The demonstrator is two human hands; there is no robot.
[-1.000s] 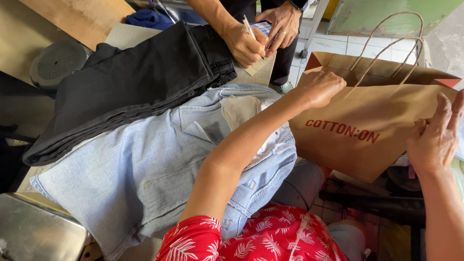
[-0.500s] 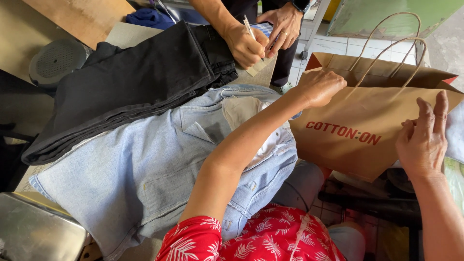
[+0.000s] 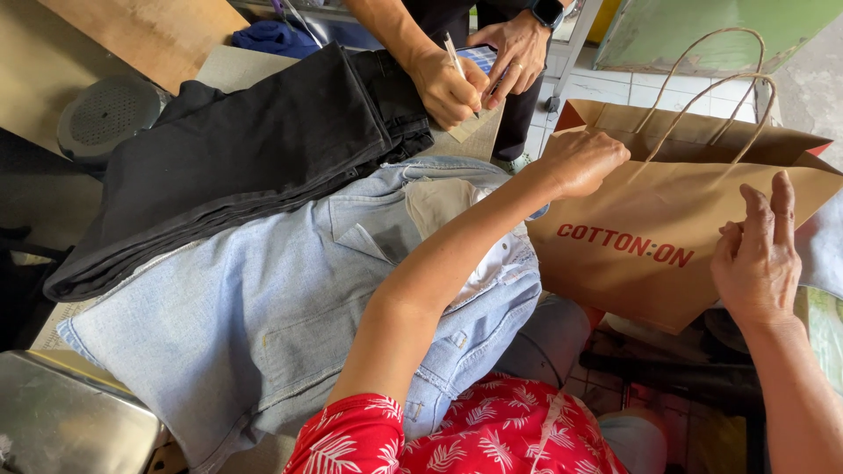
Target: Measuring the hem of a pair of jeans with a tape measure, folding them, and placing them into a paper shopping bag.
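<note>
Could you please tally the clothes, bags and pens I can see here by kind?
Folded garments: 2, black trousers and a light blue denim shirt
Paper bags: 1, brown paper bag
Pens: 1, pen in another person's hand
Total: 4

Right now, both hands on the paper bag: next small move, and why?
Probably spread the bag's mouth wider. The left hand grips the near rim of the brown paper bag, while the right hand lies open against its side, fingers extended rather than gripping. The bag is tilted with its opening only partly spread, and the folded light denim shirt lies beside it, not yet picked up.
</note>
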